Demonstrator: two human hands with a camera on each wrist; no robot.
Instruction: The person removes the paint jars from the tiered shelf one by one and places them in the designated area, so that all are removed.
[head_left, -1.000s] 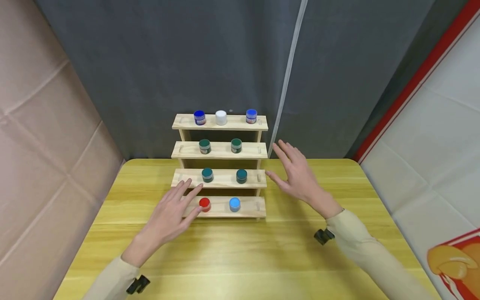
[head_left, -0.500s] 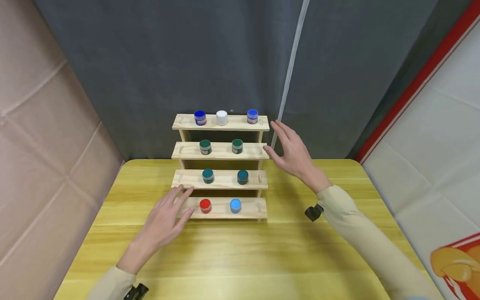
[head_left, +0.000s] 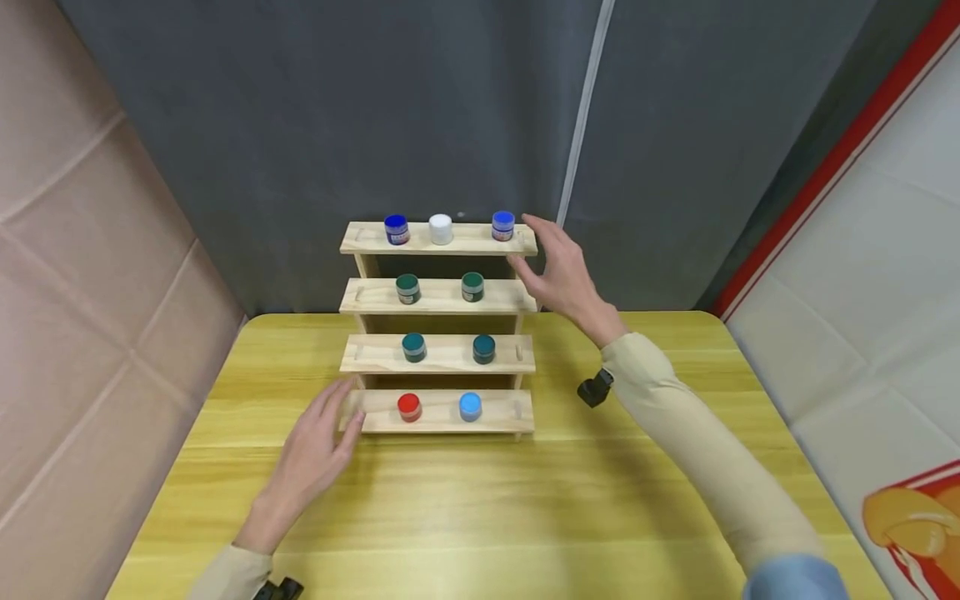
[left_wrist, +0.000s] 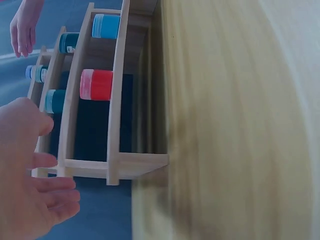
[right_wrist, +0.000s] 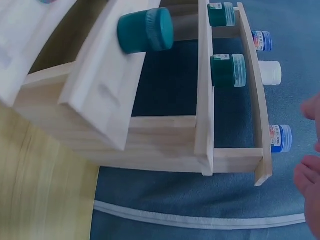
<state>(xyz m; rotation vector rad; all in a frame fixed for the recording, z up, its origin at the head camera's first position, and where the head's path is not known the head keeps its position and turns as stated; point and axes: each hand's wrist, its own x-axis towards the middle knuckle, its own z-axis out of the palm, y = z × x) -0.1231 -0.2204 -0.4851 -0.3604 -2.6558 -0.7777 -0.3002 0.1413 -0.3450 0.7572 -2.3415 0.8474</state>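
A stepped wooden rack with several shelves holds small paint jars. Its bottom shelf bears a red jar and a light blue jar. Dark green and teal jars stand on the middle shelves. On top are a dark blue jar, a white jar and a blue jar. My right hand is at the top shelf's right end, fingers gently bent beside the blue jar, holding nothing. At the bottom shelf's left end my left hand has relaxed, parted fingers, also holding nothing.
The rack stands at the back of a yellow wood-grain table. Behind it hangs a dark grey curtain with a pale strip. Light coverings flank the table, the right one edged in red.
My right hand has moved up and left, from beside the rack to the blue jar at top right. My left hand has drawn back left and down, away from the red jar.
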